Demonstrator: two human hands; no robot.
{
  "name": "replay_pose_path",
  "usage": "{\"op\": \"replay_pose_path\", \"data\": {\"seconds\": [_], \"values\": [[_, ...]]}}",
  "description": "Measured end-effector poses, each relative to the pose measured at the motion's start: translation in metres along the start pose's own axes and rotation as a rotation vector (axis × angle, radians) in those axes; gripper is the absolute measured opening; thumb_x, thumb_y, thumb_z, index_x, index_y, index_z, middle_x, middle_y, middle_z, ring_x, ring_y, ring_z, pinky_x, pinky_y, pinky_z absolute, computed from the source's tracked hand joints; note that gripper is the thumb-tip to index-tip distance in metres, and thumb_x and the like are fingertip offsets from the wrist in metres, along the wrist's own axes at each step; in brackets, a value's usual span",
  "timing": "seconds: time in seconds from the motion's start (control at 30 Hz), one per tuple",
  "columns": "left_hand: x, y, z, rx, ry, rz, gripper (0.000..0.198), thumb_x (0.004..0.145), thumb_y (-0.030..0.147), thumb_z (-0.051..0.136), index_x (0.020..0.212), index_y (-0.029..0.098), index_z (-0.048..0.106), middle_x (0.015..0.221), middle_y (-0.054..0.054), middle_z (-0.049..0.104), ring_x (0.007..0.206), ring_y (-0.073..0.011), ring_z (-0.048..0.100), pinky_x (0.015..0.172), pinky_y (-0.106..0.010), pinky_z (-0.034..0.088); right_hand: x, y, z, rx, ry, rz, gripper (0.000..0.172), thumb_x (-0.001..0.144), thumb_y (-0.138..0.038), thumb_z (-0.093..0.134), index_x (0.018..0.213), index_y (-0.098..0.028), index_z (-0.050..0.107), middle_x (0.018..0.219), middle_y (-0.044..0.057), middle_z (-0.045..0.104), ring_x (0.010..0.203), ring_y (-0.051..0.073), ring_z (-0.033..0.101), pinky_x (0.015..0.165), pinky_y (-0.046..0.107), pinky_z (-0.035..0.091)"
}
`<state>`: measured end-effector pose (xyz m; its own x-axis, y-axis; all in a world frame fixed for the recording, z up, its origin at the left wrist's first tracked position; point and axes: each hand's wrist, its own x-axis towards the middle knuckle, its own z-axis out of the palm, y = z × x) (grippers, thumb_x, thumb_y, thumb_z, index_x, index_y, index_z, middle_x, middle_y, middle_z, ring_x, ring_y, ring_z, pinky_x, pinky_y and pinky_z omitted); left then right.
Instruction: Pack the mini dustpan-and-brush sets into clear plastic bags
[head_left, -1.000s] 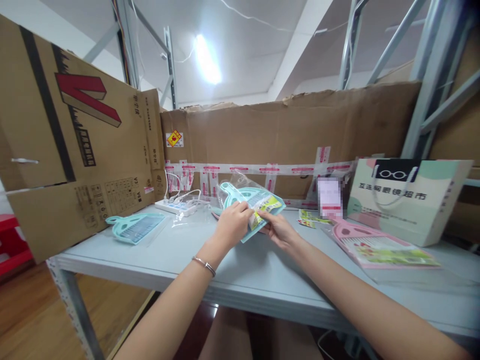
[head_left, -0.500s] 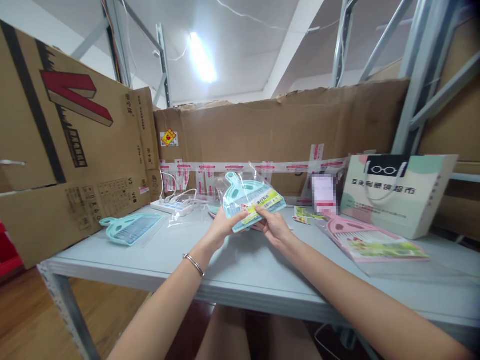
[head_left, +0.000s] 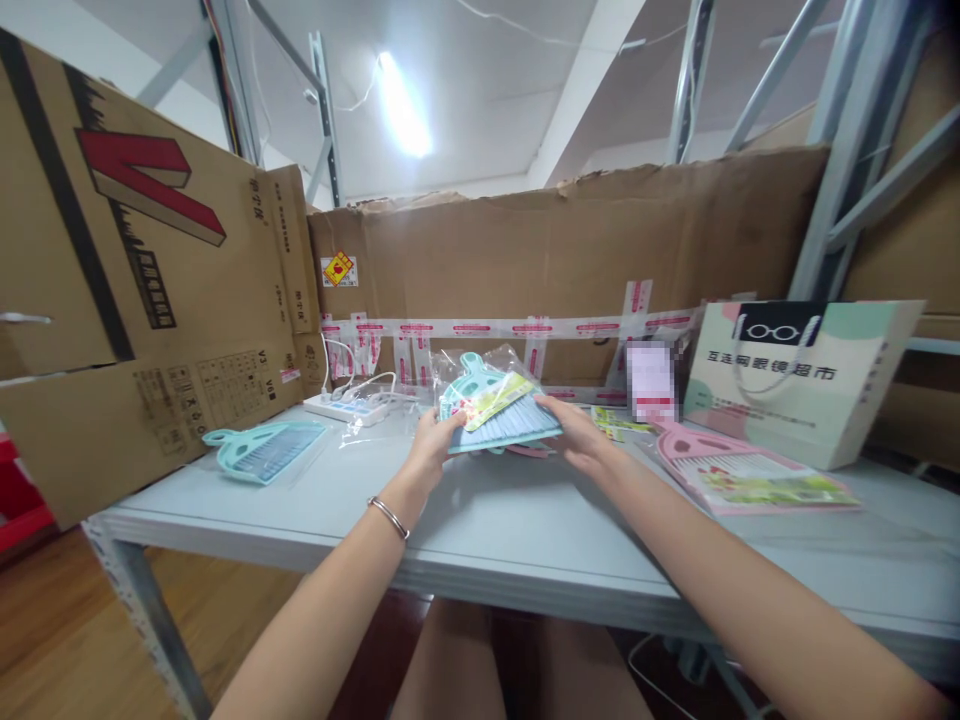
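Observation:
A mint-green dustpan and brush set in a clear plastic bag is held up in front of me over the table. Its yellow-green label card lies slanted across the blue bristles. My left hand grips the lower left edge, thumb on top. At the right corner, my right hand holds the edge between thumb and fingers; some fingers are hidden behind. Partly covered beneath is something pink on the table. A second mint dustpan and brush set lies to the left, and a pink one to the right.
The grey table has a power strip with white cables at the back. Loose label cards lie near a blurred phone-like object. A paper bag stands right, and large cardboard boxes wall the left and back.
The held set has tipped flatter. Its label card now slants higher across the bristles. My right hand has shifted from the card to the set's right corner.

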<state>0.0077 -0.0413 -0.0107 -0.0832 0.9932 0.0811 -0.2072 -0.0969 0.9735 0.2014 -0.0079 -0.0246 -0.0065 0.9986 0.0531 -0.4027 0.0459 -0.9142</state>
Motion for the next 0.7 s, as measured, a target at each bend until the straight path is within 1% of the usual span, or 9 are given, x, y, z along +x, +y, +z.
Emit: {"op": "replay_pose_path", "data": {"seconds": [0.07,0.1,0.17,0.23,0.33,0.43,0.5,0.6,0.7], "values": [[-0.001,0.002,0.0,0.007,0.051,-0.075,0.022,0.067,0.025,0.064,0.086,0.015,0.055,0.063,0.001,0.061,0.048,-0.0106,0.057,0.045,-0.021,0.043,-0.008,-0.006,0.004,0.059,-0.136,0.152,0.019,0.075,-0.026,0.062,0.091,-0.017,0.057,0.073,0.003,0.067,0.069,0.017,0.066,0.068,0.035,0.057],[-0.001,0.003,-0.001,-0.001,0.047,-0.102,0.02,0.069,0.026,0.062,0.084,0.015,0.056,0.062,0.001,0.061,0.047,-0.0101,0.057,0.044,-0.019,0.041,-0.012,-0.008,0.006,0.082,-0.158,0.2,0.02,0.076,-0.026,0.06,0.093,-0.016,0.058,0.077,0.004,0.068,0.071,0.018,0.067,0.071,0.039,0.057],[-0.003,0.006,-0.002,-0.043,-0.016,-0.143,0.019,0.072,0.03,0.06,0.084,0.016,0.058,0.066,0.0,0.063,0.049,-0.0107,0.059,0.044,-0.019,0.042,-0.017,-0.012,0.008,0.109,-0.197,0.233,0.018,0.077,-0.023,0.058,0.094,-0.015,0.058,0.083,0.005,0.07,0.075,0.019,0.068,0.076,0.042,0.056],[-0.004,0.007,-0.004,-0.112,-0.11,-0.16,0.019,0.072,0.029,0.061,0.085,0.015,0.059,0.073,-0.003,0.066,0.057,-0.0122,0.062,0.049,-0.021,0.046,-0.02,-0.015,0.007,0.111,-0.227,0.201,0.016,0.076,-0.014,0.057,0.091,-0.014,0.06,0.087,0.007,0.071,0.08,0.019,0.068,0.079,0.039,0.056],[-0.003,0.008,-0.009,-0.185,-0.214,-0.126,0.015,0.068,0.017,0.065,0.083,0.014,0.061,0.08,-0.006,0.067,0.068,-0.0133,0.064,0.058,-0.022,0.051,-0.02,-0.017,0.005,0.079,-0.295,0.107,0.02,0.072,-0.004,0.057,0.088,-0.013,0.063,0.094,0.006,0.071,0.09,0.017,0.066,0.084,0.028,0.055],[-0.002,0.008,-0.012,-0.197,-0.195,-0.089,0.019,0.063,0.004,0.065,0.079,0.012,0.061,0.082,-0.007,0.068,0.068,-0.0116,0.062,0.061,-0.02,0.052,-0.021,-0.019,0.005,0.045,-0.354,0.049,0.022,0.07,-0.002,0.059,0.089,-0.012,0.065,0.096,0.007,0.071,0.093,0.017,0.066,0.084,0.023,0.054],[-0.002,0.007,-0.013,-0.185,-0.139,-0.073,0.019,0.063,0.003,0.066,0.079,0.012,0.061,0.08,-0.007,0.069,0.066,-0.011,0.063,0.06,-0.02,0.052,-0.021,-0.018,0.006,0.035,-0.334,0.031,0.021,0.07,0.0,0.06,0.088,-0.01,0.065,0.094,0.007,0.071,0.088,0.015,0.067,0.081,0.02,0.055],[-0.001,0.005,-0.011,-0.086,-0.042,-0.057,0.011,0.069,0.016,0.068,0.077,0.012,0.062,0.069,-0.006,0.067,0.06,-0.0115,0.063,0.056,-0.02,0.05,-0.017,-0.011,0.008,0.044,-0.192,0.067,0.015,0.073,0.0,0.06,0.083,-0.01,0.064,0.084,0.007,0.072,0.075,0.014,0.069,0.074,0.021,0.057],[-0.002,0.005,-0.009,0.055,0.022,-0.042,0.025,0.072,0.035,0.068,0.067,0.012,0.06,0.054,-0.003,0.062,0.047,-0.0095,0.057,0.05,-0.019,0.047,-0.011,-0.001,0.011,0.071,-0.035,0.109,0.004,0.078,-0.007,0.061,0.076,-0.01,0.062,0.071,0.008,0.071,0.065,0.015,0.069,0.07,0.027,0.06]]}}
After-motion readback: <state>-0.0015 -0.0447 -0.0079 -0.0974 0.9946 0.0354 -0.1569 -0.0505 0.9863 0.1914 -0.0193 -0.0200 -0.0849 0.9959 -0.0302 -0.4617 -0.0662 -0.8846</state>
